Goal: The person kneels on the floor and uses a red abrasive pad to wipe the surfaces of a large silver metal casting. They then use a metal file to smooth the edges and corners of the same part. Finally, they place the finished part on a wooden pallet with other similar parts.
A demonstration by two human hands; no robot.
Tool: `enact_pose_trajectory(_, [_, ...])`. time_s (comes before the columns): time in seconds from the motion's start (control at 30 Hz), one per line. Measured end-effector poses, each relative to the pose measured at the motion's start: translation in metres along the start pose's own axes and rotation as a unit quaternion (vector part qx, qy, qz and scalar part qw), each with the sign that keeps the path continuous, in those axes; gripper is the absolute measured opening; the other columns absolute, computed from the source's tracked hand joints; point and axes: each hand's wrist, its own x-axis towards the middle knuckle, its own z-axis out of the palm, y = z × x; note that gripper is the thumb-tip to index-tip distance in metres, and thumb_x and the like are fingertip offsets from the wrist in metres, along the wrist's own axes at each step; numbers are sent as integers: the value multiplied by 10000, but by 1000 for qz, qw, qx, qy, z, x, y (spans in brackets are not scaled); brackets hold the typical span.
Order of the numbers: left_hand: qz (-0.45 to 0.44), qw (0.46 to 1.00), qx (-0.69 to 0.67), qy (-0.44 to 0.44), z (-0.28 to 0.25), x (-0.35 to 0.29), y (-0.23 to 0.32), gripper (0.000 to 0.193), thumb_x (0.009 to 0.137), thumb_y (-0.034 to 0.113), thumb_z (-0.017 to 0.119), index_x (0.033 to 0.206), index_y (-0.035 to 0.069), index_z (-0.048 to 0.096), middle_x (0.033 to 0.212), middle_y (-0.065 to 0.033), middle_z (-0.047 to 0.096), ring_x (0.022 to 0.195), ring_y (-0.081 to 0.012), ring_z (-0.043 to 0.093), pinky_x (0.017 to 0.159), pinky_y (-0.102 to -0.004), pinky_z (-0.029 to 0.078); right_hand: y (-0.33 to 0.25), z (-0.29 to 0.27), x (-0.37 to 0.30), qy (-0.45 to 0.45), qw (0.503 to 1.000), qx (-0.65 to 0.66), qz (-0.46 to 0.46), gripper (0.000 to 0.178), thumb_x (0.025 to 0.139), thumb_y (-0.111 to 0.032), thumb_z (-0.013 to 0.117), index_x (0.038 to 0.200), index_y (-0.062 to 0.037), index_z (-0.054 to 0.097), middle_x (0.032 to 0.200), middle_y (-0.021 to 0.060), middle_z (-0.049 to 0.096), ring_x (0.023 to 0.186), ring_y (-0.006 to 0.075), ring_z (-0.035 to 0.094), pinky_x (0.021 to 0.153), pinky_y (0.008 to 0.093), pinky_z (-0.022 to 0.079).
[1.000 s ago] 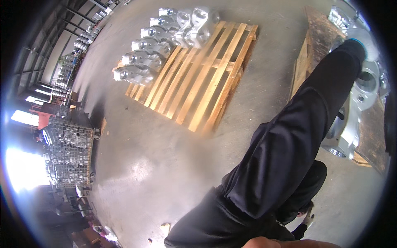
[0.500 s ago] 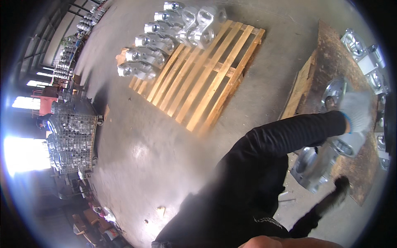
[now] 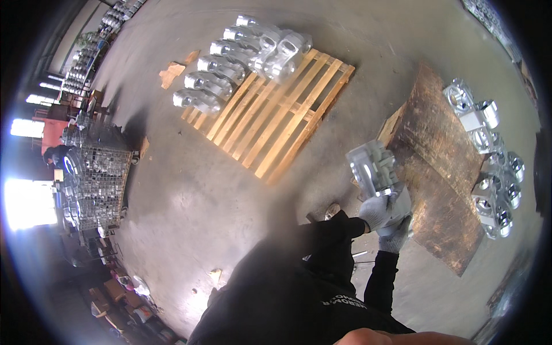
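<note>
Both my gloved hands hold a silver metal casting (image 3: 369, 168), off the near left side of a worn brown board (image 3: 443, 190). Rounded and ribbed at its upper end, the casting narrows to a paler section between my hands. My left hand (image 3: 375, 213) wraps its left side, fingers curled round the metal. Lower down and to the right, my right hand (image 3: 394, 237) closes on its bottom end. Part of the grip is hidden behind the gloves and the casting.
Ahead, a wooden slatted pallet (image 3: 287, 123) carries rows of similar silver castings (image 3: 221, 68) on its far left part. More castings (image 3: 489, 155) stand beyond the board's right edge. A wire cage cart (image 3: 102, 184) full of metal parts is at the far left. Cardboard scraps (image 3: 171, 75) lie near the pallet.
My left arm was stretched over the board, with my right hand apart from it. Now both hands grip the casting, which is off the board's left side. The view has also shifted.
</note>
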Motion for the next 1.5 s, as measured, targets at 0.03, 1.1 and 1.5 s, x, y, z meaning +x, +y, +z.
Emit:
enact_pose_trajectory(0.03, [18,1000,-15,9,-5,-4,-1,409,1006,398,535,1011,13,673,798,-236,676,724,-414,691,617,-531,524,-3,2,4,-29,1000,1,-2,670,1062,-534,526,1535,-69,434,1515,121,531,1371,284,529,1118,476,461])
enact_pose_trajectory(1.1, [-236,886,-167,362,-718,-272,-270,534,1029,459,518,1245,-9,658,1131,-305,696,1104,-473,658,945,-494,501,83,740,-409,-387,880,-34,272,250,1051,-200,597,1278,-103,629,1246,77,684,1133,255,672,979,406,565])
enact_pose_trajectory(1.5, [-309,881,-262,244,-852,-221,-472,641,1029,534,441,1214,-39,662,1107,-371,682,1091,-478,670,948,-490,507,248,920,-376,-368,882,-28,291,425,1060,-378,588,1322,-51,655,1240,57,693,1081,201,656,969,350,531])
